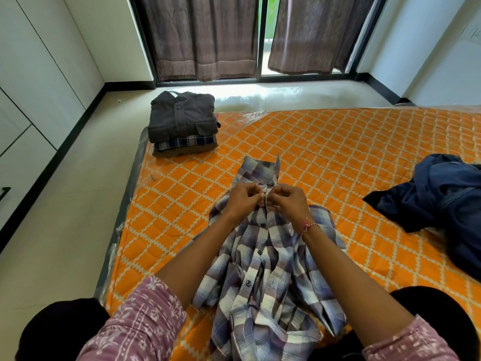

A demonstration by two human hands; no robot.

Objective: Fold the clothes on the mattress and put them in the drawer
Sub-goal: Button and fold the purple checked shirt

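- left hand (pixel 243 198) and right hand (pixel 286 201): fingers curled, pinching the placket of the plaid shirt (pixel 265 272) just below the collar.
- shirt lies front-up on the orange mattress (pixel 338 152).
- step, as judged: buttoning before folding; next, lay flat.
- folded stack (pixel 182 123) at far corner; blue garment (pixel 447 199) unfolded.

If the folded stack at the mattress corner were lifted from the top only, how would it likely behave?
The folded stack would probably come apart: it looks like three separate garments simply resting on each other. Each is soft cloth, so it would likely sag and unfold unless supported from beneath. It sits at the mattress edge, so a push could slide it off.
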